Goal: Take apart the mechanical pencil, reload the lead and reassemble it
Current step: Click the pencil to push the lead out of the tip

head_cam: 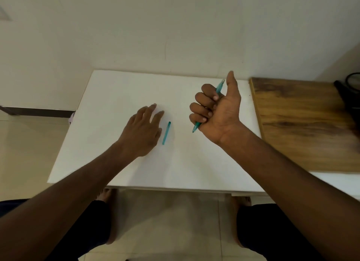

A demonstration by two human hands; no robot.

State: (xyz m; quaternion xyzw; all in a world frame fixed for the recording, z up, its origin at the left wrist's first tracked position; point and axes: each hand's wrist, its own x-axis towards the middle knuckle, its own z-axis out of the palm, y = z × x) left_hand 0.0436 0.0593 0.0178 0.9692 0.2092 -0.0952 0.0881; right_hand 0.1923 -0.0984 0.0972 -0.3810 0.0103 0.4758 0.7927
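Note:
My right hand (218, 110) is raised palm-up over the right side of the white table (204, 163), fingers curled around a teal mechanical pencil (219, 87). The pencil's two ends stick out above and below my fist, and my thumb points up. A short teal tube (166, 133), possibly a lead case or pencil part, lies flat on the table near the middle. My left hand (143, 130) rests palm-down just left of that tube, fingers spread, holding nothing; whether its edge touches the tube is unclear.
A wooden board (303, 124) adjoins the table on the right, with a dark object (348, 93) at its far corner. A cream wall stands behind the table. My knees and bare feet show below the front edge, over a tiled floor.

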